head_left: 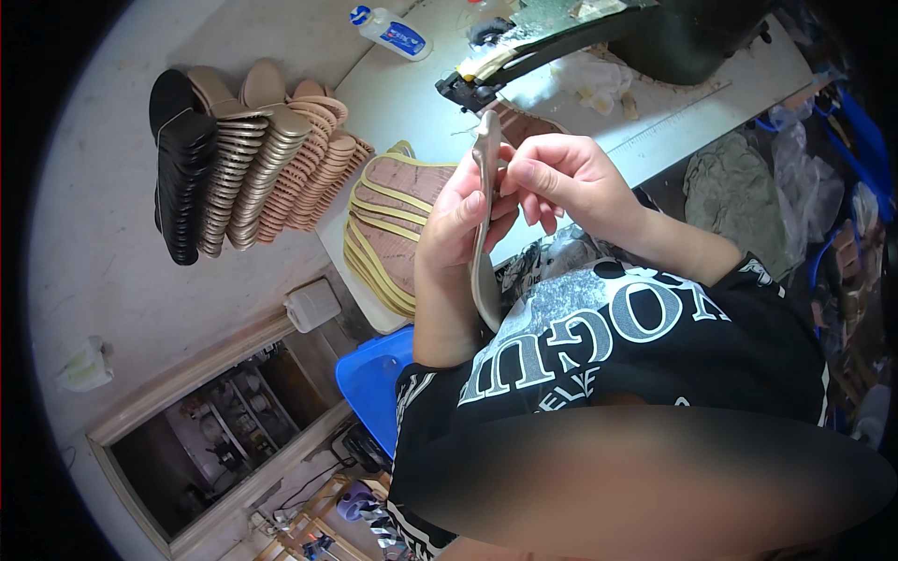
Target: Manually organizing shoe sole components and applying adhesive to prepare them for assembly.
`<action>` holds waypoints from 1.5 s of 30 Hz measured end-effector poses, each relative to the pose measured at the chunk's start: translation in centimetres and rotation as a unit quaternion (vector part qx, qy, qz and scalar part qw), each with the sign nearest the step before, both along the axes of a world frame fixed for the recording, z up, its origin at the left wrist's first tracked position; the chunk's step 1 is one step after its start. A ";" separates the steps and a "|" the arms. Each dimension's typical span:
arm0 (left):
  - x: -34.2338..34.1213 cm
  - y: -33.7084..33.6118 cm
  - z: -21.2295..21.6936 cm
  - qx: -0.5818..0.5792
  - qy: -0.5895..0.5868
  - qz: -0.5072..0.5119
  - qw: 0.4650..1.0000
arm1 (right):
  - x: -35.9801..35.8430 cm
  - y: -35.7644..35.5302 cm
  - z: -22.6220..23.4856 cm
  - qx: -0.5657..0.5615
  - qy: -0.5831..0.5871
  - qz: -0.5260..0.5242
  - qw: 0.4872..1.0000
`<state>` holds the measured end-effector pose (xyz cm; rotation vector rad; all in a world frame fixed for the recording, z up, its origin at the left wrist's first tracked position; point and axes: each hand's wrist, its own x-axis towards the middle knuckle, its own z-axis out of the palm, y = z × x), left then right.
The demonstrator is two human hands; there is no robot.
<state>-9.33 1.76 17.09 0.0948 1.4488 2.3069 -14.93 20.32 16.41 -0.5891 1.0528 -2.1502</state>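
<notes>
My left hand [458,220] grips a thin, pale beige shoe insole [484,215] held upright, its edge turned toward me. The insole's tip points at the sewing machine, and a fine thread end sticks out beside it. My right hand [568,179] is close against the insole's other side, thumb and fingers pinched together; what they hold is too small to make out. Just left of my left hand lies a pile of brown insoles with yellow edging [398,210]. Beyond my hands, another brown piece [524,128] rests on the table near the machine's head.
A dark sewing machine [571,39] stands on the white table [655,131]. Stacks of black insoles [182,178] and beige and gold insoles [271,168] stand at left by the wall. A white-and-blue bottle [393,35] is behind; a blue plastic bin [374,374] is at lower left.
</notes>
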 end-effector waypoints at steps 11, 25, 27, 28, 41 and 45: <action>0.3 2.6 -0.2 0.030 0.030 0.001 0.999 | 0.1 1.0 -0.3 0.013 -0.037 -0.022 0.999; 1.9 3.2 1.8 -0.096 0.059 0.135 0.984 | -0.5 1.8 0.8 -0.050 -0.117 0.050 0.991; 2.0 3.1 2.0 -0.123 0.084 0.124 0.981 | -0.4 1.9 1.2 -0.053 -0.118 0.056 0.990; 1.8 3.0 2.1 -0.141 0.111 0.102 0.978 | -0.5 2.0 1.3 -0.057 -0.117 0.064 0.989; 3.0 4.3 3.8 -0.116 0.050 0.144 0.981 | -0.5 2.8 2.1 -0.070 -0.086 0.131 0.985; 3.0 4.2 4.1 -0.157 0.071 0.149 0.974 | -0.7 3.4 2.7 -0.032 -0.045 0.109 0.993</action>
